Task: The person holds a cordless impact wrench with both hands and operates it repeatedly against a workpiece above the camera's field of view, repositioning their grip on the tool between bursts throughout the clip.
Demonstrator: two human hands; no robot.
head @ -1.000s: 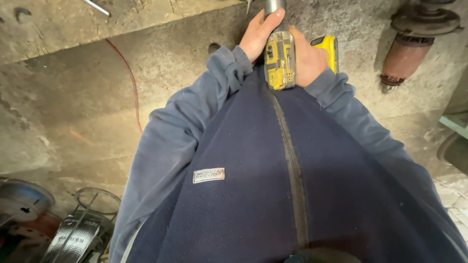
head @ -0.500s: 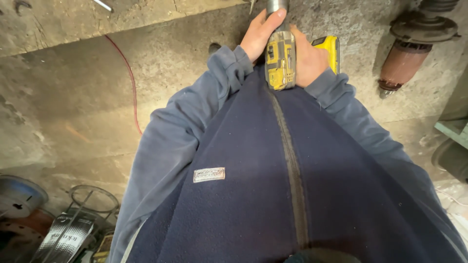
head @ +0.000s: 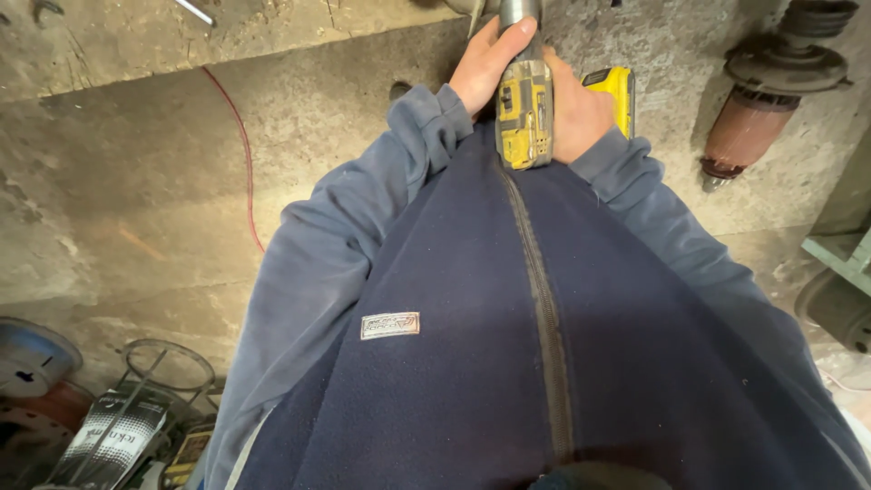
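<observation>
A yellow and black cordless drill (head: pixel 524 113) is pressed back against my chest, nose pointing away toward the concrete ledge. My right hand (head: pixel 581 113) grips its handle, with the yellow battery base (head: pixel 615 91) showing beside it. My left hand (head: pixel 487 59) wraps the front of the tool, near a grey metal cylinder (head: pixel 519 13) at its nose. What the nose meets is cut off by the top edge. My dark blue fleece with a centre zip (head: pixel 544 308) fills the lower view.
A concrete bench face (head: pixel 181 181) with a thin red wire (head: pixel 238 136) runs across. A motor armature with copper windings (head: pixel 758 109) stands at the right. Wire rings, a round metal part and packets (head: pixel 118 417) lie at lower left; green metal (head: pixel 844 254) at right.
The view has shifted slightly. Both hands keep the same hold on the drill.
</observation>
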